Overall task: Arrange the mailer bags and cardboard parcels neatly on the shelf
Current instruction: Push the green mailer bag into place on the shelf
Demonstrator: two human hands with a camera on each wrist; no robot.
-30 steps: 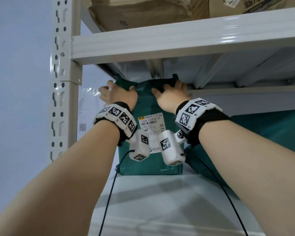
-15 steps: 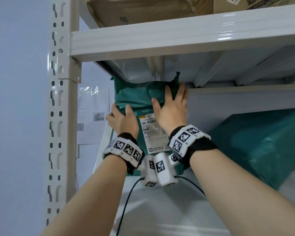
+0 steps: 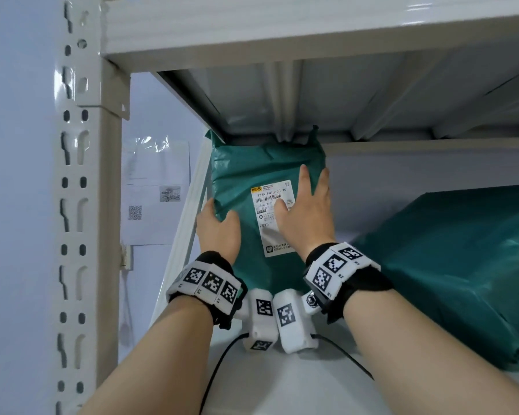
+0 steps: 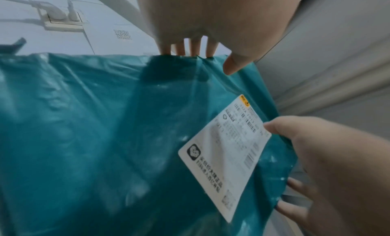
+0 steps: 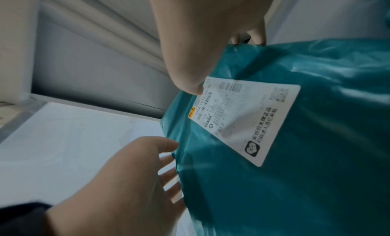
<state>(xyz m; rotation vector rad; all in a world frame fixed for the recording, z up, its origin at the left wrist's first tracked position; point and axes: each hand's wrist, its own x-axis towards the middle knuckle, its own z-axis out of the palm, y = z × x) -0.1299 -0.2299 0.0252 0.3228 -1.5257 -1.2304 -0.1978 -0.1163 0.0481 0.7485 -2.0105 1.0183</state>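
A green mailer bag (image 3: pixel 252 169) (image 4: pixel 84 139) (image 5: pixel 316 156) with a white shipping label (image 3: pixel 270 217) stands upright at the left end of the shelf board (image 3: pixel 282 384), its top just under the shelf above. My left hand (image 3: pixel 219 232) (image 4: pixel 211 22) grips the bag's left edge, thumb on the front and fingers behind it. My right hand (image 3: pixel 306 217) (image 5: pixel 200 31) lies flat against the front with straight fingers, thumb on the label. A second, larger green mailer bag (image 3: pixel 462 265) leans at the right.
The upper shelf (image 3: pixel 282 25) sits close above the bag. A perforated upright post (image 3: pixel 78 205) stands at the left. Papers in plastic sleeves (image 3: pixel 156 190) hang on the wall behind, and a wall socket (image 4: pixel 63 17) sits below them.
Both hands slid down from the bag's top edge. The left now holds the left side and the right lies flat over the label. The bag stands straighter and closer to the left end.
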